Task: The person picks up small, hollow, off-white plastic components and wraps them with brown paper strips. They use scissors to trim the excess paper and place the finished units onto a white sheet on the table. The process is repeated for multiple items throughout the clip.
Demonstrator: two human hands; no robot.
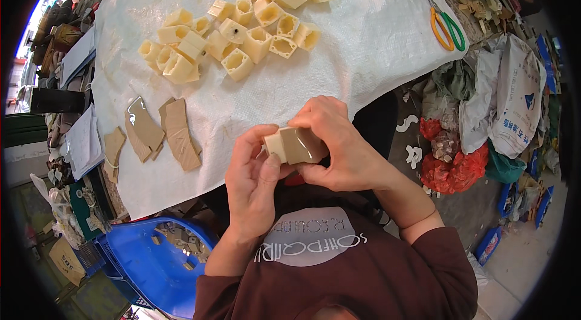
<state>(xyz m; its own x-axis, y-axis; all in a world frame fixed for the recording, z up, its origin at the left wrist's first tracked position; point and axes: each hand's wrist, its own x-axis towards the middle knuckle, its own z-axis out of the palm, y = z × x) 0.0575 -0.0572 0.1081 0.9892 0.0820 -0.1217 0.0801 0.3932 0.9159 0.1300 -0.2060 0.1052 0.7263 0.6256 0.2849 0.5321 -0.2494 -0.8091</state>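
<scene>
Close to my chest, my left hand [250,178] pinches a cream hollow plastic block [275,146] between thumb and fingers. A glossy brown sheet piece [298,147] lies against the block and covers its right part. My right hand [336,147] grips that brown piece from the right, with fingers above and thumb below. The underside of the block is hidden. Several similar cream hollow blocks [256,45] lie in a loose heap farther off. To the left, flat brown cut pieces [181,138] rest in small stacks, some with shiny faces.
A white woven sheet [363,35] covers the table. Scissors [445,26] with orange and green handles lie near its right edge. A blue plastic chair or basin [163,271] holding brown scraps stands at lower left. Red bags [457,169] and white sacks [514,96] sit on the right floor.
</scene>
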